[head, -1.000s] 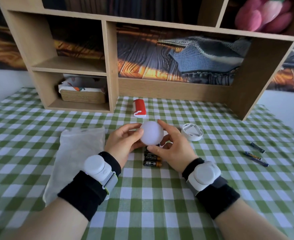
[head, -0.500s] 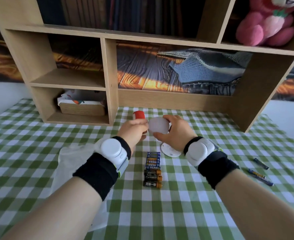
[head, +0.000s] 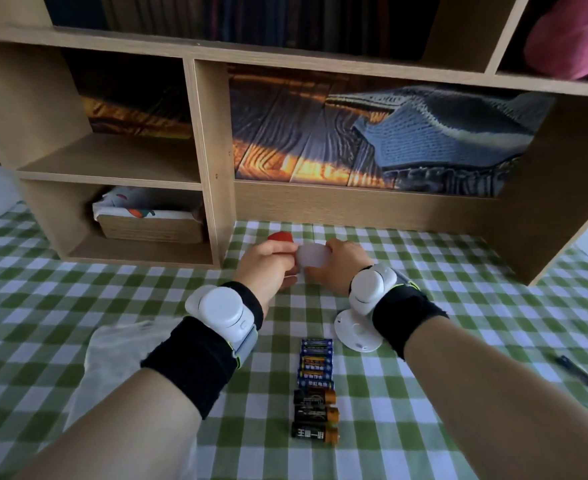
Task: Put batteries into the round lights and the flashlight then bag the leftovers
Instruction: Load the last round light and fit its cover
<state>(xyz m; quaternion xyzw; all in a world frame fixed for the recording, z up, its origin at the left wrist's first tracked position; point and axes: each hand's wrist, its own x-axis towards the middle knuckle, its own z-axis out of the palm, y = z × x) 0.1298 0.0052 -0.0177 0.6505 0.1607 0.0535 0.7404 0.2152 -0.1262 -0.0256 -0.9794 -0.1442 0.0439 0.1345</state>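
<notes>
Head view: both hands far out over the cloth (head: 78,289), near the shelf (head: 213,216); left hand (head: 268,263) and right hand (head: 344,263) each curl fingers round one round light (head: 311,260), held between them; red flashlight (head: 280,236) just behind.

Risk, judged: arms at full reach, so a slip drops the light; right forearm passes over the second light (head: 356,332), beside the batteries (head: 315,386); a low pull-back could knock it into the row.

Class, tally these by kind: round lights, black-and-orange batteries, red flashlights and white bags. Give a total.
Round lights: 2 (one held in both hands, one lying on the cloth)
Black-and-orange batteries: 3
Red flashlight: 1
White bag: 1
Total: 7
</notes>
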